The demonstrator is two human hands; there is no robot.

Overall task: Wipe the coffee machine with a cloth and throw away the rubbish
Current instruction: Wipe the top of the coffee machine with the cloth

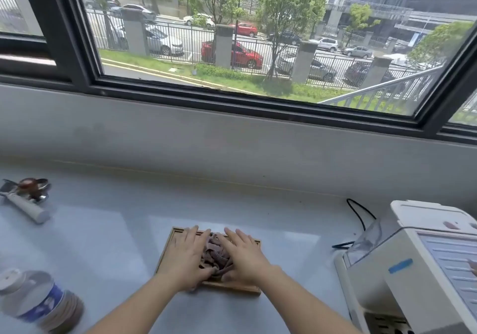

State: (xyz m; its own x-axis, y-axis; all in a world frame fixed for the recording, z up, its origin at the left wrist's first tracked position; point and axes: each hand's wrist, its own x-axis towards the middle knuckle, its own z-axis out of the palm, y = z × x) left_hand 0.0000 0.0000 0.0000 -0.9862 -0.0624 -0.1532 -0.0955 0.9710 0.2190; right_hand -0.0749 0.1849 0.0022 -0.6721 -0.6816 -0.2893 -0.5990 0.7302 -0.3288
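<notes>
A crumpled mauve cloth [216,255] lies on a small wooden tray [254,245] at the front centre of the counter. My left hand [186,256] rests flat on the cloth's left side, its thumb tucked into the folds. My right hand [245,255] presses on the right side, fingers stretched forward. Both hands cover much of the cloth. The white coffee machine [413,264] stands at the right edge, partly cut off by the frame.
A portafilter [28,196] with a white handle lies at the far left. A capped plastic bottle [38,300] lies on its side at the front left. A black cable [358,217] runs behind the machine. A window ledge backs the pale counter [116,230].
</notes>
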